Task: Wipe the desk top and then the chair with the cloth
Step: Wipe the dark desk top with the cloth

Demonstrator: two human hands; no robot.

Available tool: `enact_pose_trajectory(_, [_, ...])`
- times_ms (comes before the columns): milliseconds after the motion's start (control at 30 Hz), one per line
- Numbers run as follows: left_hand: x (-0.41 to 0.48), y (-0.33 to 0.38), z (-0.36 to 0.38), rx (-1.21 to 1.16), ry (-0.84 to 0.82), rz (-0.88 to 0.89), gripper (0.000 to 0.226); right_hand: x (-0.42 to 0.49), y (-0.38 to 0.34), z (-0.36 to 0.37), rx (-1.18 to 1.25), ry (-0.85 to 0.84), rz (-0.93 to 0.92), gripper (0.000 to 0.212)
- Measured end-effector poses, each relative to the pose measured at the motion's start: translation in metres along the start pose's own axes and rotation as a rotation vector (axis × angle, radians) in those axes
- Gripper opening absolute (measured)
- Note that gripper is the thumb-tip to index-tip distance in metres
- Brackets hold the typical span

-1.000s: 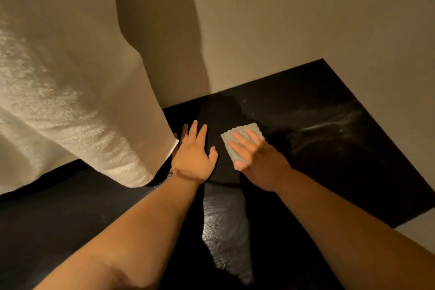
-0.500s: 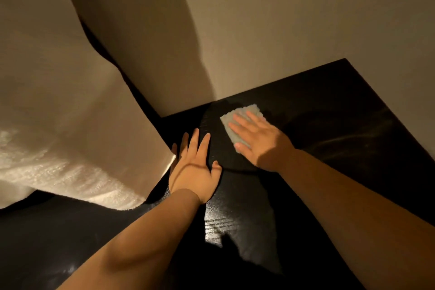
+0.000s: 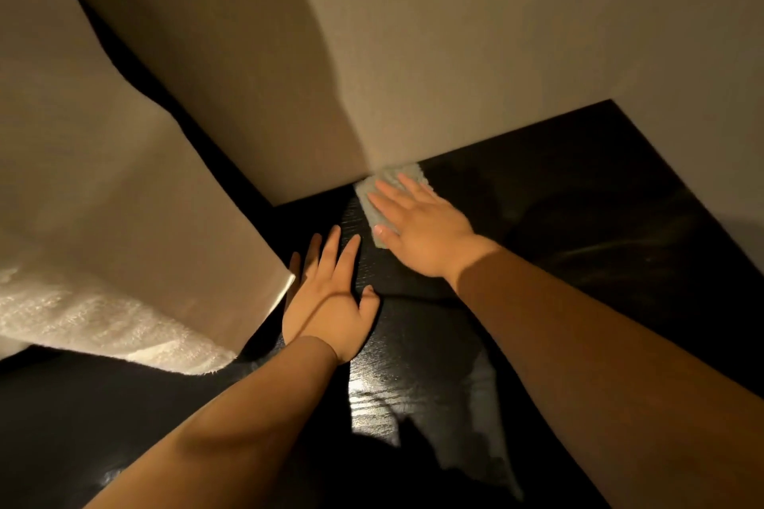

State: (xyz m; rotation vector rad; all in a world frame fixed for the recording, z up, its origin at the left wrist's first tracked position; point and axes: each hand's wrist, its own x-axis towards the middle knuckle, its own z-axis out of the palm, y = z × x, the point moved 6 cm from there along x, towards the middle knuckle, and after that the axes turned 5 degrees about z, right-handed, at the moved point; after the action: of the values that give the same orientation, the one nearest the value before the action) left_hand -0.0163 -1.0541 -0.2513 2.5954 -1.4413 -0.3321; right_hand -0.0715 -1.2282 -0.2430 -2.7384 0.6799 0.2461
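A dark wooden desk top fills the lower right of the head view. My right hand lies flat, fingers straight, pressing a small pale blue-grey cloth onto the desk where it meets the wall. The cloth's far edge touches the wall. My left hand rests flat on the desk a little nearer to me, fingers spread, beside the hanging white towel. No chair shows in this view.
A large white towel hangs at the left, its lower corner close to my left hand. A beige wall bounds the desk at the back. A bright reflection shines on the desk between my forearms.
My right hand has pushed the cloth away from me across the desk until it reached the wall. My left hand has stayed flat in about the same place.
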Motion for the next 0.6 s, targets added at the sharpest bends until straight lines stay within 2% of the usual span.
enact_pose_trajectory(100, [0.001,-0.001,-0.001,-0.015,0.012,-0.006,0.078,0.002,0.057,-0.013,0.000,0.106,0.180,0.065])
enact_pose_trajectory(200, [0.001,-0.001,-0.001,-0.022,0.011,-0.007,0.078,0.001,0.063,-0.012,-0.002,0.086,0.317,0.064])
enact_pose_trajectory(267, [0.000,-0.001,-0.001,-0.017,0.010,-0.008,0.078,-0.003,0.032,-0.007,-0.050,0.081,0.263,0.064])
enact_pose_trajectory(333, [0.000,0.000,-0.002,-0.021,0.006,-0.003,0.078,-0.015,0.005,0.002,-0.057,0.073,0.096,0.063])
enact_pose_trajectory(433, [0.000,0.001,-0.003,-0.035,0.010,-0.014,0.077,-0.024,0.020,0.004,-0.051,0.014,-0.010,0.072])
enact_pose_trajectory(500, [0.000,0.001,-0.005,-0.045,0.016,-0.031,0.077,-0.021,0.058,-0.004,-0.052,0.078,0.065,0.078])
enact_pose_trajectory(600, [0.000,0.003,-0.006,-0.047,0.010,-0.045,0.076,-0.022,0.116,-0.017,0.028,0.059,0.353,0.069])
